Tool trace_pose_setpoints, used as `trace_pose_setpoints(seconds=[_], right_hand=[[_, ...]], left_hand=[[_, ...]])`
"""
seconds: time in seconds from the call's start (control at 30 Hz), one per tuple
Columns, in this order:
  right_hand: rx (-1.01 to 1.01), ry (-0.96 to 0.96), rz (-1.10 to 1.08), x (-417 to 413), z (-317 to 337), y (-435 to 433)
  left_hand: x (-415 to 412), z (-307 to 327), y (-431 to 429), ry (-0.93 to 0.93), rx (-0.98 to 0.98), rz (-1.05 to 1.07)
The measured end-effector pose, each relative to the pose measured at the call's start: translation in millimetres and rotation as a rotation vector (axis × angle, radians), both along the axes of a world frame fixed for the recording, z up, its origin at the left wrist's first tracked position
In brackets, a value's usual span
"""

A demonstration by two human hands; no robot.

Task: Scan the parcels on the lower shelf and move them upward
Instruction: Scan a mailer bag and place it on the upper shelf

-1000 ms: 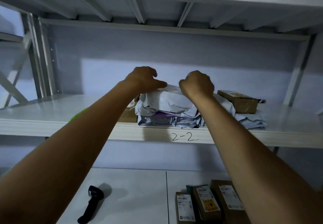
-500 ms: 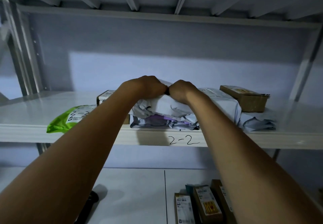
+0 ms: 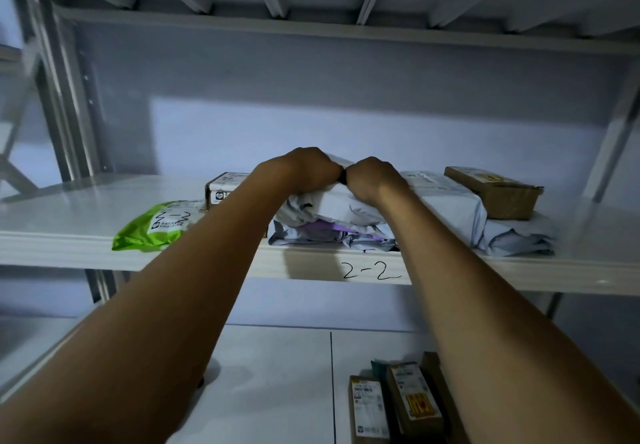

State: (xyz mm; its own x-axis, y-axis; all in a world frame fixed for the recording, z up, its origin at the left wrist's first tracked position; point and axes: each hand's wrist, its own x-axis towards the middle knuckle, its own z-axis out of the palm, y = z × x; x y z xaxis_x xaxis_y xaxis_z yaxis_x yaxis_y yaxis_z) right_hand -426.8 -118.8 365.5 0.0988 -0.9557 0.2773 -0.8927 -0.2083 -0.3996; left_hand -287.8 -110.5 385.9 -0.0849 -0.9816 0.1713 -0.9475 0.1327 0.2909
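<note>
Head view: both hands meet just above the "2-2" mark (image 3: 370, 270) on the upper shelf (image 3: 69, 235). The left hand (image 3: 301, 169) and right hand (image 3: 374, 180), knuckles touching, curl their fingers over the grey parcel (image 3: 332, 201), which tops a pile of mailers (image 3: 329, 235). A green pouch (image 3: 156, 227) lies left of the mark and a brown box (image 3: 495, 190) right of it. Well below the mark, labelled boxes (image 3: 412, 405) stand on the lower shelf (image 3: 277, 391).
</note>
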Motion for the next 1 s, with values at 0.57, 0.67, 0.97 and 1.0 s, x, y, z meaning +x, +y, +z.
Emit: trace_pose_setpoints(seconds=[0.57,0.67,0.97,1.0], right_hand=[[-0.662,-0.177,-0.079,-24.7,-7.8,77.9],[-0.595,-0.177,-0.068,-37.4,-15.6,86.2],[-0.4,-0.201,-0.07,-67.9,-36.8,117.4],[-0.374,-0.206,-0.068,-71.7,-40.0,120.1]], left_hand=[[-22.6,-27.5,95.8,-0.088,-0.91,-0.014],[-29.4,-33.8,104.7,-0.07,-0.851,0.019],[-47.6,-51.0,141.0,-0.03,-0.691,0.081],[-49.2,-54.5,143.9,-0.019,-0.669,0.078]])
